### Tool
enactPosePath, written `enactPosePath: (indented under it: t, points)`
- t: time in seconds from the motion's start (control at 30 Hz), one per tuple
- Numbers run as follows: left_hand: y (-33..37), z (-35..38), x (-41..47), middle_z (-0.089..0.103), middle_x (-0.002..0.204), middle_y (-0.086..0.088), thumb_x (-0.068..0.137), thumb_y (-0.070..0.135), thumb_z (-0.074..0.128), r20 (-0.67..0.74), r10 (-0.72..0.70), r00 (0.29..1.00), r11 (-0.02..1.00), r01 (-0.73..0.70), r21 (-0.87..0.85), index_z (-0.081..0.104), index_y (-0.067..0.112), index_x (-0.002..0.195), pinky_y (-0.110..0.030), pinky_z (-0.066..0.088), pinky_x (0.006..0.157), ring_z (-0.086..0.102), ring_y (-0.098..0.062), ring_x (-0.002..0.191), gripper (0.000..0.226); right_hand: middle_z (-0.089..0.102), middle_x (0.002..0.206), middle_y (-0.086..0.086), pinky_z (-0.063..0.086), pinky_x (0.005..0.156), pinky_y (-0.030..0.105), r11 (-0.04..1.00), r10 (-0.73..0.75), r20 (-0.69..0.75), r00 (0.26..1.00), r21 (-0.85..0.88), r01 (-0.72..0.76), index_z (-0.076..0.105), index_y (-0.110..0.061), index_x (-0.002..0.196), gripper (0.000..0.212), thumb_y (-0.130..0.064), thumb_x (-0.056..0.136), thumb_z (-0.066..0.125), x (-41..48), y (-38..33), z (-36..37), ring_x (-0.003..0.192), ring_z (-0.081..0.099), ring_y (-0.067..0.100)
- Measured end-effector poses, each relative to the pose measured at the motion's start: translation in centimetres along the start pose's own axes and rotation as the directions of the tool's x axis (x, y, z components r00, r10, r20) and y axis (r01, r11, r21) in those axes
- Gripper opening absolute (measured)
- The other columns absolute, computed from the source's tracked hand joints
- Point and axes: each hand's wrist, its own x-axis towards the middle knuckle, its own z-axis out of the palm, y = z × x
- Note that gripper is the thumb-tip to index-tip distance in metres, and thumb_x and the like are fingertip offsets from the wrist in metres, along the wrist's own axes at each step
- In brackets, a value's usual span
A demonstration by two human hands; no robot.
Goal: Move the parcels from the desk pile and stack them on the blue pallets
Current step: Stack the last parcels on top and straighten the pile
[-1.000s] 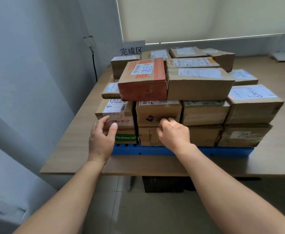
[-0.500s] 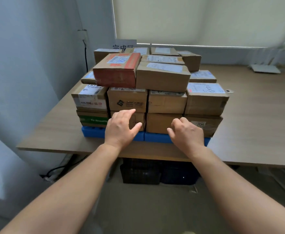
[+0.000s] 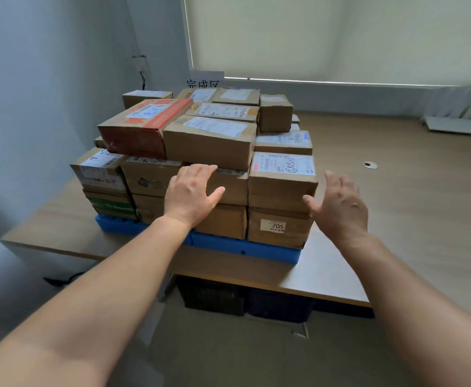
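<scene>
Both hands have lifted from the bottom row of the parcel stack, and the right hand has swung out past its corner.

Two blue pallets lie end to end on the desk, carrying the parcels in three tiers: the front face shows four in the middle row and two on top, one red box at 10 o'clock and one brown box touching its right side. At the stack's centre the left hand is spread wide and holds nothing, its fingers over the third middle-row parcel; whether they touch cannot be told. At 3 o'clock the right hand is likewise wide and empty, palm turned to the corner, just apart from the 705 parcel. One sign stands at 12 o'clock; two dark crates sit under the desk at 6 o'clock.
</scene>
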Motion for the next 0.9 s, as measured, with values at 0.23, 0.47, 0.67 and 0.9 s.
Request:
enactPosePath:
  t: [0.23,0.47,0.67,0.9]
  points:
    - [0.7,1.7,0.8,0.042,0.139,-0.011,0.094,0.035,0.051,0.127,-0.184,0.975,0.978,0.169,0.122,0.046,0.018,0.138,-0.041,0.032,0.103,0.034,-0.027,0.128,0.048,0.052,0.131,0.011,0.044,0.092,0.041,0.917,-0.02,0.296,0.955,0.386,-0.101,0.034,-0.014,0.14,0.063,-0.03,0.087,0.064,3.3,3.2,2.4,0.116,0.052,0.028]
    - [0.7,1.4,1.0,0.04,0.138,-0.01,0.094,0.031,0.051,0.145,-0.226,0.963,0.971,0.211,0.116,0.048,0.019,0.136,-0.043,0.037,0.099,0.034,-0.027,0.127,0.044,0.063,0.117,0.003,0.048,0.09,0.042,0.876,-0.12,0.296,0.948,0.48,-0.039,0.043,-0.025,0.135,0.047,-0.021,0.09,0.056,3.0,2.9,3.5,0.107,0.058,0.026]
    - [0.5,1.3,1.1,0.042,0.136,-0.01,0.093,0.031,0.051,0.156,-0.222,0.962,0.972,0.206,0.111,0.049,0.018,0.134,-0.042,0.037,0.098,0.035,-0.027,0.126,0.043,0.063,0.116,0.004,0.048,0.089,0.042,0.891,-0.125,0.298,0.946,0.452,-0.025,0.043,-0.022,0.133,0.046,-0.023,0.089,0.058,2.4,2.6,3.1,0.105,0.059,0.027]
    - [1.8,0.1,2.0,0.062,0.111,-0.008,0.087,0.041,0.046,-0.128,-0.006,0.992,0.999,-0.001,-0.048,0.065,0.013,0.115,-0.041,0.044,0.087,0.055,-0.027,0.103,0.044,0.056,0.129,0.01,0.042,0.089,0.035,0.939,-0.06,0.187,0.981,0.344,-0.008,0.044,-0.012,0.136,0.054,-0.046,0.095,0.045,3.9,2.8,1.4,0.114,0.053,0.026]
